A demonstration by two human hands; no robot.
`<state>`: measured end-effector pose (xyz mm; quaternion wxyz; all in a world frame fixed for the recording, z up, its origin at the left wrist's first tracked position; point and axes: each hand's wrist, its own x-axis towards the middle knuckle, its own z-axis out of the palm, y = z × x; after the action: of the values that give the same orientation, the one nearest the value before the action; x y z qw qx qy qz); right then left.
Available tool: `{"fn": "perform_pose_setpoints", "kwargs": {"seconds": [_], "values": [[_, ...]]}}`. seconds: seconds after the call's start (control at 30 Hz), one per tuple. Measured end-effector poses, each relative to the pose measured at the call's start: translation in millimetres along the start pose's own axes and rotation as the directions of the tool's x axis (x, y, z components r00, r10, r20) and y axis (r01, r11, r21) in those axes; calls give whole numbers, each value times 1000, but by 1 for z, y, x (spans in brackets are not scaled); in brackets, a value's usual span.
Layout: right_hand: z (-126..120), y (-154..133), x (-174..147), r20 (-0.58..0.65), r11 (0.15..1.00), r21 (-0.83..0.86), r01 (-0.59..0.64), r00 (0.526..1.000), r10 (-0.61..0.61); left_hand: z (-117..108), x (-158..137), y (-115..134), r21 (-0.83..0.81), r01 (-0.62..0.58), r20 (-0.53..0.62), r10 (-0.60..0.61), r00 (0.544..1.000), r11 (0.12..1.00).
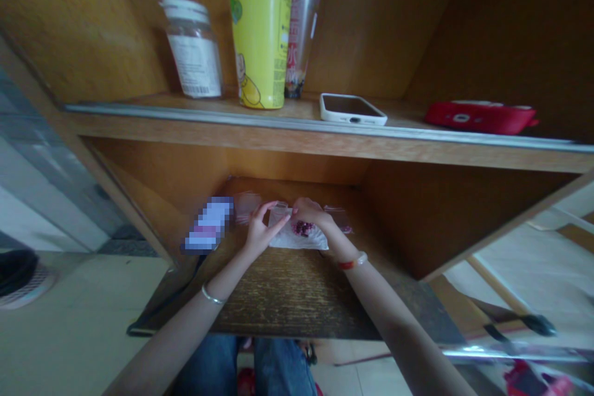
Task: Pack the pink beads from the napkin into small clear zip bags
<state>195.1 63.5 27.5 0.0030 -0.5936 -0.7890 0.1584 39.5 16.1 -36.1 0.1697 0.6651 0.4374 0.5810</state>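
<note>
My left hand (260, 232) holds a small clear plastic bag (279, 218) by its edge, thumb and fingers on either side of it. Close by on the right, my right hand (310, 211) has its fingers curled in at the bag's edge; what they pinch is hidden. Under both hands lies a white sheet (297, 241), thin like tissue. On it is a small heap of dark red and purple beads (304, 229), partly covered by my right hand. More clear plastic bags (247, 205) lie left of my left hand.
A blurred-out phone-like screen (208, 224) lies left on the wooden desk (297, 291). Another clear packet (341, 216) is right of my hand. The shelf above bears a white-capped jar (193, 52), yellow bottle (260, 31), clear cup (304, 18), white phone (352, 109) and red case (480, 117).
</note>
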Motion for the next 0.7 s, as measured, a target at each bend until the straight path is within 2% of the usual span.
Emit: {"fn": "perform_pose_setpoints", "kwargs": {"seconds": [0.1,0.17,0.23,0.33,0.4,0.47,0.53,0.6,0.7], "values": [[-9,2,-3,-162,997,73,26,987,-14,0,0,-1,7,-1,0,1,1000,1000],[-17,2,-7,-295,980,153,131,952,-81,0,1,-1,10,2,8,-2,1000,1000],[-25,0,-12,-378,921,263,286,909,-174,0,1,-1,11,4,14,-5,1000,1000],[-33,-4,-18,-388,784,416,461,870,-305,1,1,-1,-3,1,12,-1,1000,1000],[-35,-6,-20,-385,741,448,499,856,-344,2,0,-2,-16,1,3,-1,1000,1000],[-35,-5,-21,-394,783,414,465,867,-306,3,0,-3,-21,5,-5,-5,1000,1000],[-33,-4,-20,-376,870,336,359,899,-226,2,0,-3,-20,8,-8,-8,1000,1000],[-31,-5,-19,-307,944,243,225,941,-146,2,0,-3,-14,10,-2,-10,1000,1000],[-23,-8,-16,-171,993,104,51,985,-32,1,1,-3,-5,14,14,-14,1000,1000]]}}
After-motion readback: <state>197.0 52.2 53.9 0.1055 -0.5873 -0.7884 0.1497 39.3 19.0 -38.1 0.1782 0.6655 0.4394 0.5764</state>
